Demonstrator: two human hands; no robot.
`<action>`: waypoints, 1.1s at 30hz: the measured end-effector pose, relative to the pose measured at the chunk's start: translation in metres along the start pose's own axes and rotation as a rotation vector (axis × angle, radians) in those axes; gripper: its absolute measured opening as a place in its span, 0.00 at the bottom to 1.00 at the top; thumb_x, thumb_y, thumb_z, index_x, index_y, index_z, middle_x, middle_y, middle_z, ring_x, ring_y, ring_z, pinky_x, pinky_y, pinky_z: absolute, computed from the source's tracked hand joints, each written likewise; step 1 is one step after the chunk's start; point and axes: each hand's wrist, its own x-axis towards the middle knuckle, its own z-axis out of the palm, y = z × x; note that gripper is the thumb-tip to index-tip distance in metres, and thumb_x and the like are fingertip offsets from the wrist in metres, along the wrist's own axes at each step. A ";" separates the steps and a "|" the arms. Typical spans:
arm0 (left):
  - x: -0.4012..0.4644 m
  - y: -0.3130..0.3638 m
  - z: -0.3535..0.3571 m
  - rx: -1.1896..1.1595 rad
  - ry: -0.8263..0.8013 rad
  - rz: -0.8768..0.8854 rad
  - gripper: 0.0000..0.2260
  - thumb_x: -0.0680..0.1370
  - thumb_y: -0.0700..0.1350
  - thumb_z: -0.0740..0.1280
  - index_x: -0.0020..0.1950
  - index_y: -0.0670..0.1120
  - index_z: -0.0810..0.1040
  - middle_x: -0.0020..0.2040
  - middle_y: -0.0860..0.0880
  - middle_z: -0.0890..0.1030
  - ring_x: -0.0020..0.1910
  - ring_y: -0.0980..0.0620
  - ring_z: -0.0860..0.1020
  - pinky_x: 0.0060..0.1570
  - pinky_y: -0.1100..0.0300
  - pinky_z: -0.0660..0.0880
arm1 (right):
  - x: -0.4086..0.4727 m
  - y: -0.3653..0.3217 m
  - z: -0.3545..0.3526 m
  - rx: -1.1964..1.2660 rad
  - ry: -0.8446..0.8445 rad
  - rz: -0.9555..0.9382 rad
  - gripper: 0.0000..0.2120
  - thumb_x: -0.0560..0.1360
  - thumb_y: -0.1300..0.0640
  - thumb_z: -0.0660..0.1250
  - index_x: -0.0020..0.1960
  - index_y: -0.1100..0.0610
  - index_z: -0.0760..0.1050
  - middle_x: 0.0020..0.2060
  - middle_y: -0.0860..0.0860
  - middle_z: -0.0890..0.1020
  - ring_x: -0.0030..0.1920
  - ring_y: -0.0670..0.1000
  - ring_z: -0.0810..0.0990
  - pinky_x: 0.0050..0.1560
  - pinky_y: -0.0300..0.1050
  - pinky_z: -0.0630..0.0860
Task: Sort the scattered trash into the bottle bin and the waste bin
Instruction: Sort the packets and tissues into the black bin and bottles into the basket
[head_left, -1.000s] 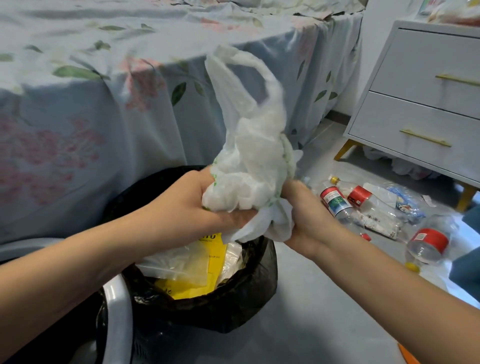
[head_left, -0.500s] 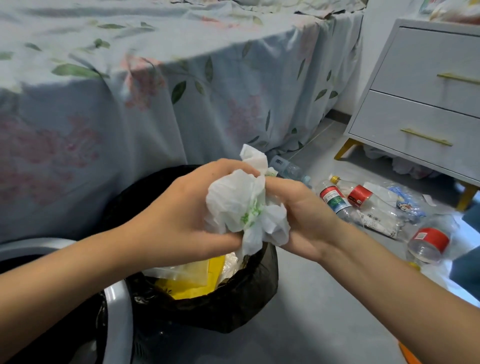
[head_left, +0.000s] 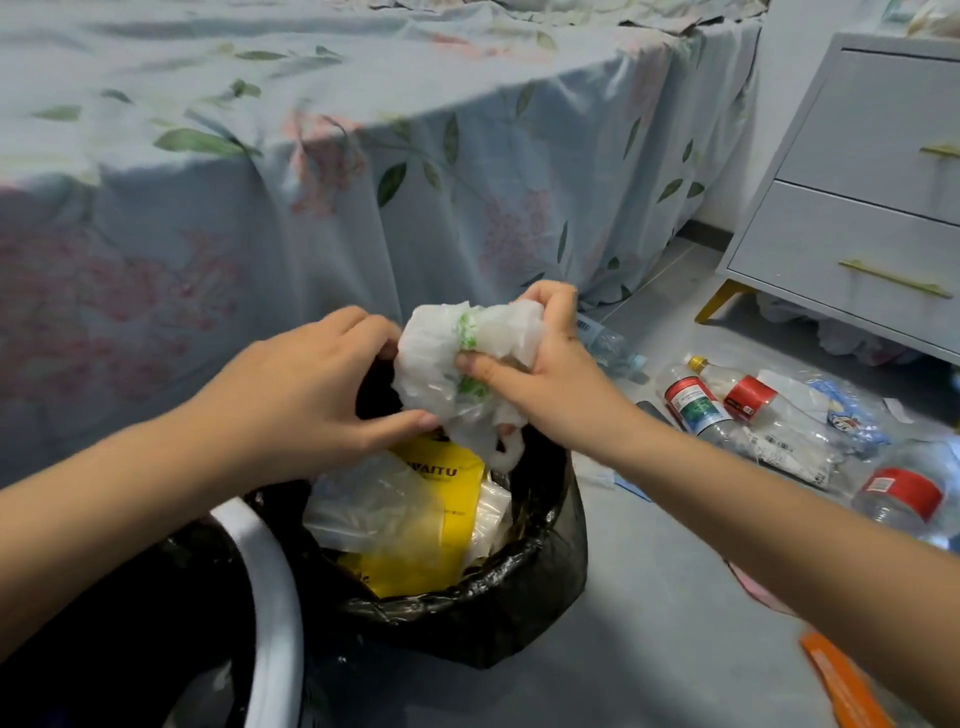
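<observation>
Both hands work a crumpled white plastic bag with green print (head_left: 462, 364), held right above the black-lined waste bin (head_left: 519, 587). Left hand (head_left: 306, 395) pinches the bag's left and lower edge between thumb and curled fingers. Right hand (head_left: 545, 384) has fingers wrapped over the top and thumb pressed into the front. Both grips are clamped on the bag, none loose. Squashing it small, I'd judge, so it drops in without springing back open; it's held over the opening so it only needs releasing. A tail of the bag dangles toward the bin's far rim.

The bin already holds a yellow printed plastic pouch (head_left: 441, 514) and a clear plastic bag (head_left: 374, 504) lying over it, piled fairly high, which probably explains the compacting.

Bottles wait on the grey floor to the right: a clear plastic bottle with a red-and-green label (head_left: 693, 405), another clear plastic bottle with a red label (head_left: 748, 402), and a third clear red-labelled bottle (head_left: 904, 499) nearer the frame edge, mixed with clear and blue-printed wrappers (head_left: 841, 415). One more clear bottle (head_left: 608, 345) is half hidden behind the right hand.

Hard to tell: the white curved rim at lower left (head_left: 275, 597) is cut off, possibly the bottle bin, can't confirm. An orange flat object (head_left: 841, 686) at bottom right is cropped, unidentifiable. The waste bin's depth is hidden by its contents. Left fingertips are buried behind the bag.
</observation>
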 end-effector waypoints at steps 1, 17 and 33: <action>-0.003 -0.009 -0.001 0.077 -0.051 0.006 0.28 0.66 0.75 0.51 0.56 0.61 0.71 0.48 0.63 0.74 0.51 0.57 0.76 0.45 0.55 0.76 | 0.010 0.001 -0.002 -0.147 -0.012 -0.080 0.25 0.71 0.55 0.73 0.54 0.54 0.56 0.43 0.43 0.71 0.39 0.42 0.76 0.37 0.35 0.76; -0.047 -0.017 0.035 0.101 -0.317 0.276 0.29 0.68 0.68 0.43 0.51 0.56 0.77 0.45 0.54 0.81 0.44 0.53 0.78 0.43 0.55 0.75 | 0.037 0.066 0.068 -1.128 -1.308 0.154 0.24 0.66 0.48 0.74 0.60 0.53 0.77 0.48 0.52 0.81 0.52 0.57 0.80 0.50 0.47 0.76; -0.030 0.010 0.034 -0.112 -0.239 0.322 0.21 0.72 0.66 0.54 0.40 0.52 0.77 0.36 0.54 0.79 0.36 0.54 0.77 0.37 0.53 0.75 | 0.007 -0.005 -0.041 -0.174 -0.590 0.174 0.10 0.77 0.63 0.65 0.56 0.54 0.79 0.51 0.54 0.84 0.51 0.50 0.84 0.46 0.45 0.83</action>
